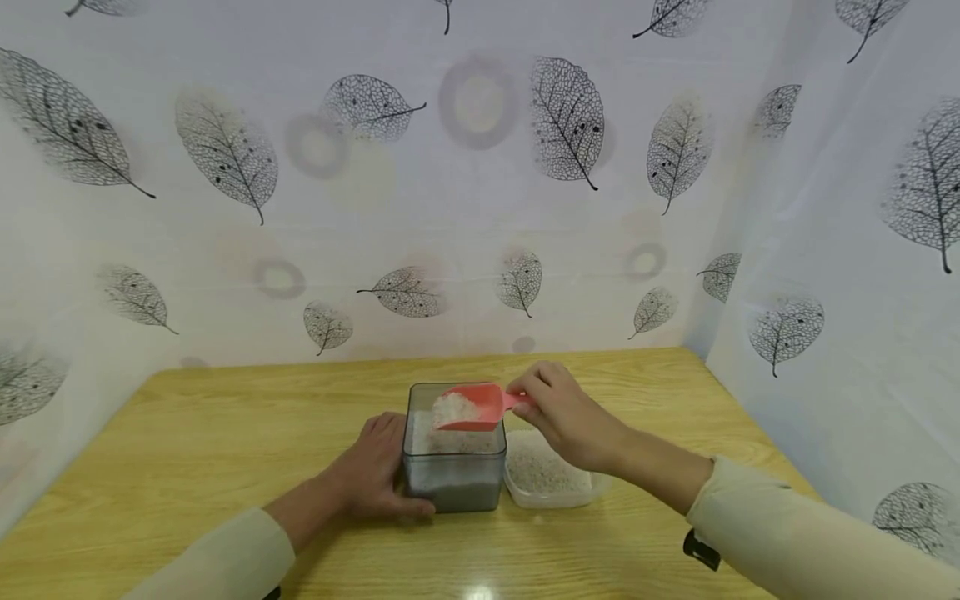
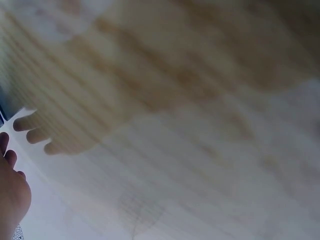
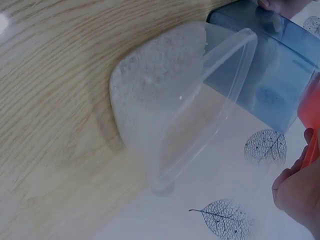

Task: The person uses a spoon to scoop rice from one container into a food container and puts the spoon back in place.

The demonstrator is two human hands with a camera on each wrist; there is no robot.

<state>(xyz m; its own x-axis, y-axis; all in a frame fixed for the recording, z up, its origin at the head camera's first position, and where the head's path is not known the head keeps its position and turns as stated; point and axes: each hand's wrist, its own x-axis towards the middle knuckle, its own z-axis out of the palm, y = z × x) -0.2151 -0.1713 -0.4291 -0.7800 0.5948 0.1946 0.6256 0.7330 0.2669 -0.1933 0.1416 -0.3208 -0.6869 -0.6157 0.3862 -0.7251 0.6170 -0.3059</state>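
Sleeves [image 1: 813,533] up front, loaded scoop [image 1: 491,400] over box [image 1: 454,487]

Both sleeves pale, lower edge of head view; dark strap [image 1: 702,550] by the right cuff. Right hand [image 1: 566,418]: fingers clamped on the scoop's handle. Scoop is red, lip pointing left, grains [image 1: 453,408] in its bowl, sitting above the box's mouth. Can't tell if it touches the rim. Left hand [image 1: 377,468]: fingers and thumb apart, laid against the box's left side, thumb at the front lower corner. Box is grey, see-through, upright on the table [image 1: 225,467], more grains inside. Clear tub [image 1: 551,502] just right of it, also with grains, partly hidden by the right hand; can't tell if tub and box touch. Leaf-print sheet [image 1: 480,208] behind the table. Left wrist view mostly blurred.
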